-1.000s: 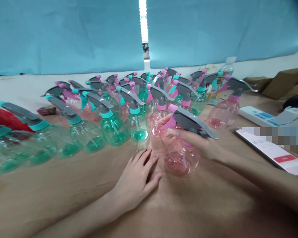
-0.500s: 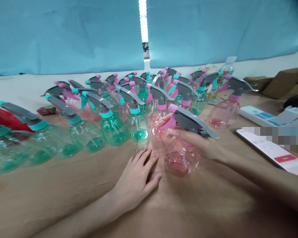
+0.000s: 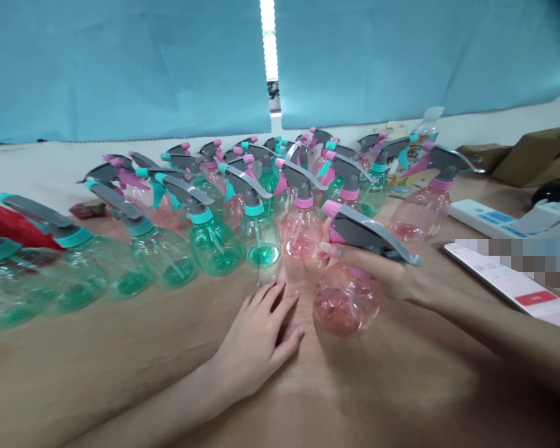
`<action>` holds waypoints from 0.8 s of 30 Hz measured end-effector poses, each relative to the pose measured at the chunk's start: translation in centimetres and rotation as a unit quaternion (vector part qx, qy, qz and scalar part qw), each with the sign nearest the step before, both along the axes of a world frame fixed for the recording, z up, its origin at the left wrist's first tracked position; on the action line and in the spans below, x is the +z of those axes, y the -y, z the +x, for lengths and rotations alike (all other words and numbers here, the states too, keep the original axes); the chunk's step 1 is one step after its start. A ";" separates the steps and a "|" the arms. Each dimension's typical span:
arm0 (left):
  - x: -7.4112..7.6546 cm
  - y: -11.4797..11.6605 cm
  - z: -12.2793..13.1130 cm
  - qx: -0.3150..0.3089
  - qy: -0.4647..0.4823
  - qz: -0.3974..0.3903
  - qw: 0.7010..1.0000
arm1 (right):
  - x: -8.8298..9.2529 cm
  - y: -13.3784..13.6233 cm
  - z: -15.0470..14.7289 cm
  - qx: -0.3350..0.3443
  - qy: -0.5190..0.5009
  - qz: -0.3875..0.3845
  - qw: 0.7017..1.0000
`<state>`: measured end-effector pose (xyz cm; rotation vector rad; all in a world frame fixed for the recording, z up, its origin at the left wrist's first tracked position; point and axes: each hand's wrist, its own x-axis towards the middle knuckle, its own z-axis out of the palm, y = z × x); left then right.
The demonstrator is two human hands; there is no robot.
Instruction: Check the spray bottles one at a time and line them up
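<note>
My right hand is wrapped round the neck of a pink spray bottle, just below its grey and pink trigger head. The bottle is transparent and stands upright or nearly so; whether its base touches the table I cannot tell. My left hand lies on the wooden table with its fingers spread, holding nothing. Beyond my fingertips stand a green spray bottle with a turquoise collar and another pink spray bottle.
Several green spray bottles line up toward the left, with more bottles crowded behind. One pink spray bottle stands apart at the right. A phone, a white power strip and a brown cardboard box lie on the right.
The pink spray bottle in my right hand has shifted slightly to the right, and its head sits a little lower. My right fingers have drawn in around its neck. The left hand stays put.
</note>
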<state>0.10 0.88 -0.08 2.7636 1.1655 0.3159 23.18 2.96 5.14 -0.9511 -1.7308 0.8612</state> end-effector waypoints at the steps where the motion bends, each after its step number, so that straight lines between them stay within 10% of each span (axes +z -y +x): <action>1: 0.0 0.0 0.0 0.000 0.000 0.002 1.000 | 0.0 0.1 0.0 0.000 -0.001 -0.010 1.000; 24: -0.3 -0.5 0.0 -0.018 -0.004 0.046 0.999 | 1.7 0.2 -1.4 -0.009 -0.036 0.039 0.999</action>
